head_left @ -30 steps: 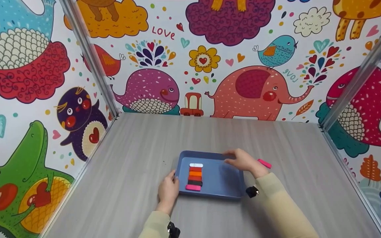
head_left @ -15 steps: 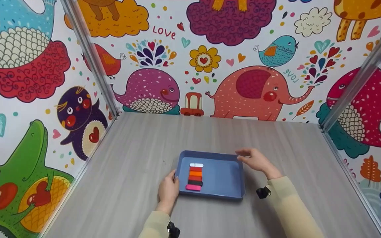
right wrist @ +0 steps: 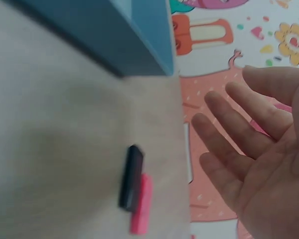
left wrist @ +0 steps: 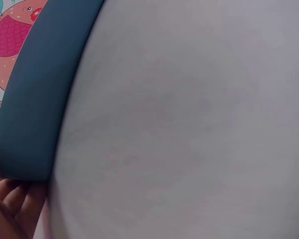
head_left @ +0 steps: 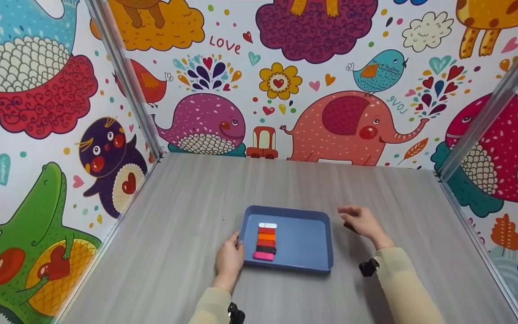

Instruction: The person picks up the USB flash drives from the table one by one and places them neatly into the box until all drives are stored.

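Observation:
My left hand [head_left: 229, 258] holds the left edge of a blue tray [head_left: 304, 265], with its thumb at the rim. In the left wrist view, curled fingers [left wrist: 27, 206] lie at the tray's corner. A column of small flat sticks lies in the tray's left part: a white stick [head_left: 267, 225], red and orange ones, a black stick [head_left: 265, 249] and a pink stick [head_left: 263, 256]. My right hand [head_left: 363, 221] hovers right of the tray, fingers loosely bent, holding nothing. Below it on the table, a black stick [right wrist: 132, 177] and a pink stick [right wrist: 142, 204] lie side by side.
The grey wood-grain table [head_left: 196, 198] is enclosed by printed panels [head_left: 196, 121] at the back and sides. Metal corner posts [head_left: 128, 81] stand at the back corners. A small black device [head_left: 368, 267] sits on the right wrist.
My right hand has moved right, from above the tray's far right corner to beyond its right side. The left hand and the tray have stayed put.

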Available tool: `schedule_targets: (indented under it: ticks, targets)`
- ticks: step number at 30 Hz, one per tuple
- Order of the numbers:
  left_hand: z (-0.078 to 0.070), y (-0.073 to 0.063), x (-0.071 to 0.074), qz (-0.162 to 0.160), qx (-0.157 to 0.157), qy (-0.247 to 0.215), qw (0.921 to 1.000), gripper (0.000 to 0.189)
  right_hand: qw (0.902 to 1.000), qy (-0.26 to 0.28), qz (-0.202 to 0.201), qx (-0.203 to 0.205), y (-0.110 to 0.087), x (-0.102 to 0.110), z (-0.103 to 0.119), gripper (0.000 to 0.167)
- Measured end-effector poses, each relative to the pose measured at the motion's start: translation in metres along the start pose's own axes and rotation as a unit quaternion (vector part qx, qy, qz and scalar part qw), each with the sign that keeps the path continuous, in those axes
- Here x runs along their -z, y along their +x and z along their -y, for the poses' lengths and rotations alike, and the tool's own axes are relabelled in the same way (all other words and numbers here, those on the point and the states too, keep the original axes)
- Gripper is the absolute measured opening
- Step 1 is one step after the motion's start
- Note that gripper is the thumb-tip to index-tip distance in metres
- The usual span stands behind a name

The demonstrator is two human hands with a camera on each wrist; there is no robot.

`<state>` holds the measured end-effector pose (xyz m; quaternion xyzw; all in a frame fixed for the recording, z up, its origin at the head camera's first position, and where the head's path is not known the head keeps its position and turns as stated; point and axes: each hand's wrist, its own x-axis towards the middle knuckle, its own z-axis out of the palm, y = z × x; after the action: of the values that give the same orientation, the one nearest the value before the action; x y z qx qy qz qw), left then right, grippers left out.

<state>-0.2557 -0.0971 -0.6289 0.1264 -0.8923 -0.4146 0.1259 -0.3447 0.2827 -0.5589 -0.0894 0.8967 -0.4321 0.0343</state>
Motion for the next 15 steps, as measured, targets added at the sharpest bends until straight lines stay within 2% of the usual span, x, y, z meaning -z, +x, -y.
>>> schedule_targets:
  ticks: [9, 15]
  targets:
    - [0.000, -0.001, 0.000, 0.004, 0.006, -0.009, 0.9999, 0.036, 0.9970, 0.019, -0.049, -0.057, -0.005, -0.004, -0.031, 0.031]
    - [0.000, -0.001, -0.001, -0.003, 0.004, -0.006, 1.0000, 0.036, 0.9953, 0.013, -0.068, -0.067, -0.007, -0.008, -0.046, 0.028]
